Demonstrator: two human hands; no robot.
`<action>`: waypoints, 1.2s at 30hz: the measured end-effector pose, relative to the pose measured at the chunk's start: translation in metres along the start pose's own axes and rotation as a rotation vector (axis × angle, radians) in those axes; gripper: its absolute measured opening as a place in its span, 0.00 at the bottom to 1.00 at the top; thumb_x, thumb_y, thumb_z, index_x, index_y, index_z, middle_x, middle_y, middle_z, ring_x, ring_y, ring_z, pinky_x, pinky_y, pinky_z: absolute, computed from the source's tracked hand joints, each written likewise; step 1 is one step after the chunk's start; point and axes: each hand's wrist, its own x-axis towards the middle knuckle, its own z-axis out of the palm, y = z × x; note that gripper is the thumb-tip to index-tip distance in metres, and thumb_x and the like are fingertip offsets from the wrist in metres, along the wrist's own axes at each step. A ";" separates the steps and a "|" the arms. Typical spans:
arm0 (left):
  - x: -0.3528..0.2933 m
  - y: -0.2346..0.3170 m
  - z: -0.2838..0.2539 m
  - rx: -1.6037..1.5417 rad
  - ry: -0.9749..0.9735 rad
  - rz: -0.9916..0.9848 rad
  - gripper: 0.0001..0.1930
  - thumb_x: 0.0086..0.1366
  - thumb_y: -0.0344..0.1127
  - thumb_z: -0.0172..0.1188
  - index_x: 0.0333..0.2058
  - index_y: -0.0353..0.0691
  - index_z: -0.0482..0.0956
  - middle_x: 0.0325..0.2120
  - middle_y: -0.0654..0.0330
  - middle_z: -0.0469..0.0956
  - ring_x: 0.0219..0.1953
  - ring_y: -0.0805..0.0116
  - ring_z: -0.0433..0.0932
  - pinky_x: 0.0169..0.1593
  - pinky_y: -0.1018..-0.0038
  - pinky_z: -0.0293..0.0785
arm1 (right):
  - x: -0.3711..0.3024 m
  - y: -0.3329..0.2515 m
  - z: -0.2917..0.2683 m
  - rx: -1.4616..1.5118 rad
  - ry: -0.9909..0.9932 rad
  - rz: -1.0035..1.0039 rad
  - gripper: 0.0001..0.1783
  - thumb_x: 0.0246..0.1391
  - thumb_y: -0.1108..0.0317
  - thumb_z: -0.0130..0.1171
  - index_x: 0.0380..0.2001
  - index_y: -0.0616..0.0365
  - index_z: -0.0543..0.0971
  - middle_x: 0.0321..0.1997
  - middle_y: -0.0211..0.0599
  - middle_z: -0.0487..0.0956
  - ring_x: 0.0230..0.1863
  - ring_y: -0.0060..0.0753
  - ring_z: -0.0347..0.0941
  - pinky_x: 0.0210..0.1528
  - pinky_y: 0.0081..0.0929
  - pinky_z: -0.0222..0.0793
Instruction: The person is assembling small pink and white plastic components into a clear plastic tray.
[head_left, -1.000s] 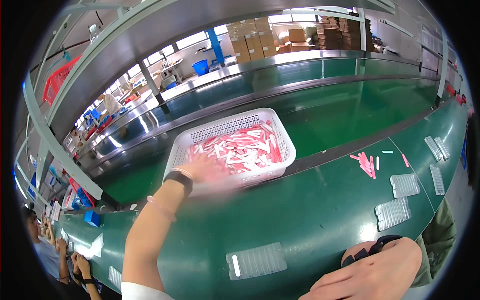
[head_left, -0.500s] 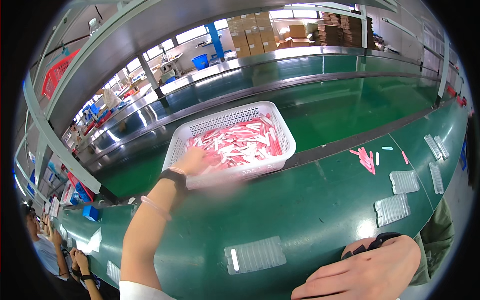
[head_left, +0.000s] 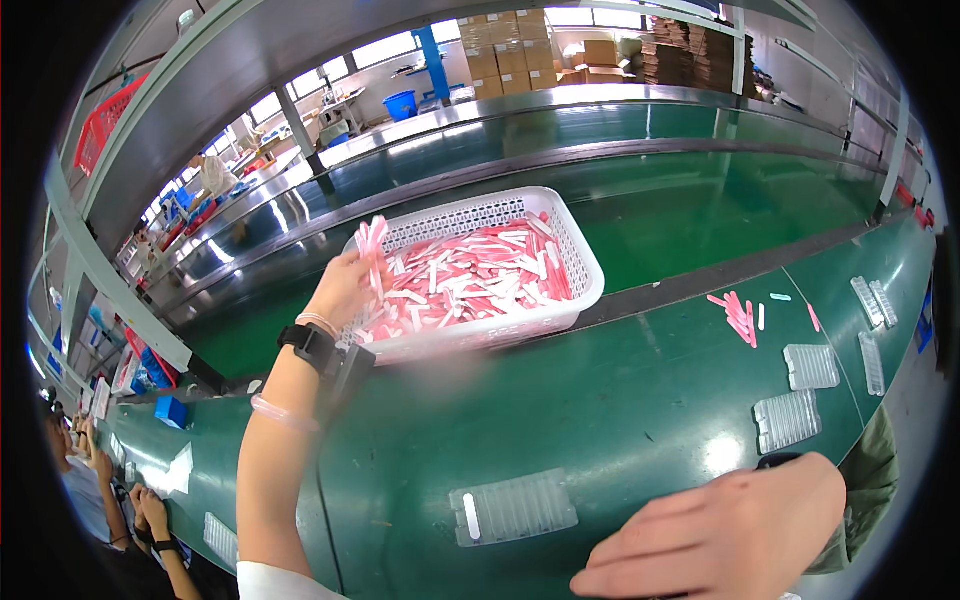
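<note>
My left hand (head_left: 345,287) is closed around a small bunch of flat pink and white sticks (head_left: 372,238), raised at the left rim of a white plastic basket (head_left: 590,272). Inside the basket lies a heap of similar pink and white sticks (head_left: 470,275). My right hand (head_left: 715,530) is open, back upward, fingers stretched out over the green tabletop at the lower right; nothing shows in it. To its left lies a clear ribbed plastic tray (head_left: 525,508) with a single white stick (head_left: 472,516) in its left end slot.
Loose pink sticks (head_left: 740,318) lie at the right, near more clear trays (head_left: 788,420). Behind the basket runs a green conveyor belt (head_left: 690,230). A blue box (head_left: 171,411) stands at the left, where other people's hands (head_left: 148,512) are at work. Metal uprights (head_left: 120,290) frame the bench.
My left hand has come up out of the heap toward the basket's left rim, now with sticks in its grip. My right hand has shifted slightly.
</note>
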 end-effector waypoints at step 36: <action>-0.257 -0.076 0.044 -0.632 -0.394 -0.420 0.09 0.64 0.32 0.44 0.39 0.33 0.66 0.27 0.61 0.68 0.23 0.78 0.61 0.24 0.83 0.56 | 0.029 0.073 0.133 -0.071 -0.369 0.567 0.45 0.38 0.60 0.63 0.57 0.60 0.52 0.54 0.46 0.57 0.54 0.49 0.55 0.53 0.41 0.53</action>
